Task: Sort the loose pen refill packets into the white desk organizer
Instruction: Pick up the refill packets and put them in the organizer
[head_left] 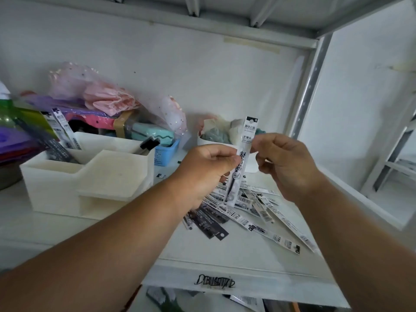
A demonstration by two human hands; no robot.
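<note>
1. Left hand [209, 167] pinched a white refill packet [242, 158] at its middle, thumb over curled fingers, holding it upright just right of the white desk organizer [87, 176]
2. Right hand [284, 163] was up beside it – fingertips nipping the packet's upper edge
3. Loose packets [247, 210] lay heaped on the shelf [225, 255] right of the organizer – a few packets [64, 131] already stood in its back compartment

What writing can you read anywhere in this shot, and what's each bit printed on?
"子弹头": on the white refill packet that the left hand and right hand hold upright; its other print is blurred.
Packets in the pile: print and barcodes too small to read.
Black scrawl on the shelf edge: illegible.
</note>
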